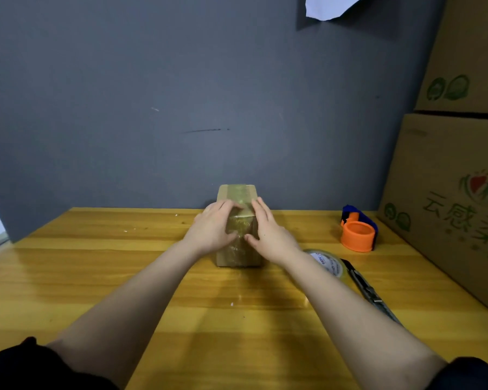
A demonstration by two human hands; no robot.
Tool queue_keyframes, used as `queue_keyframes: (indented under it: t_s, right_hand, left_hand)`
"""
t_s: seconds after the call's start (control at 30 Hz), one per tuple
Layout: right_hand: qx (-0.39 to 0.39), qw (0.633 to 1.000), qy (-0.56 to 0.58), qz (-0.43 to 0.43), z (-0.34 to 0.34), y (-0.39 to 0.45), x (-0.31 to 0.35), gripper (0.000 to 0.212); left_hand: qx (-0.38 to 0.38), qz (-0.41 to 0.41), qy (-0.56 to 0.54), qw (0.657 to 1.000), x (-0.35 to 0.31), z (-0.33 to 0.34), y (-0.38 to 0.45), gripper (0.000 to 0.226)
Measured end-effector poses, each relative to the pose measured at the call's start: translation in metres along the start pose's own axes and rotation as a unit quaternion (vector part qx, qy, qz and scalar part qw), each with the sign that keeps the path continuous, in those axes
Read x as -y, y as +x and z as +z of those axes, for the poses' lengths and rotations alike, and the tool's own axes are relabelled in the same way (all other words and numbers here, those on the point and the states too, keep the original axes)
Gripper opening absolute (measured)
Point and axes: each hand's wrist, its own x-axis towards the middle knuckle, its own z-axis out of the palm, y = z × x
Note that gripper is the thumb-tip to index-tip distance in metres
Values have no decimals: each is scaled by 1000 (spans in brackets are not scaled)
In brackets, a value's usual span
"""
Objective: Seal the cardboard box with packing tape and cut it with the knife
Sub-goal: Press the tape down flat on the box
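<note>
A small cardboard box [238, 192] stands on the wooden table [96, 277], with shiny clear tape running over its top and down its near face. My left hand [213, 229] grips its left side and my right hand [268, 232] grips its right side, thumbs pressing on the taped front. A roll of clear packing tape [326, 261] lies just right of my right wrist, partly hidden by the arm. The dark utility knife [364, 288] lies on the table beside the roll, pointing toward me.
An orange and blue tape dispenser [358, 229] sits at the back right of the table. Large printed cardboard cartons [448, 192] are stacked along the right edge. A grey wall [181, 94] rises behind the table.
</note>
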Motion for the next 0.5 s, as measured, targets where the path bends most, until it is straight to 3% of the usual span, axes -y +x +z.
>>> queue_keyframes:
  t_s: [0.13, 0.37, 0.5]
  right_hand:
    - [-25, 1000, 19, 3, -11, -5, 7, 78]
    - [-125, 991, 34, 41, -34, -27, -21, 27]
    - [-161, 981, 32, 99, -35, -50, -57, 23]
  left_hand:
    - [-2, -50, -33, 998, -11, -11, 6, 54]
    - [-141, 68, -50, 986, -55, -1, -11, 24]
    - [-65, 134, 5, 989, -91, 31, -23, 22]
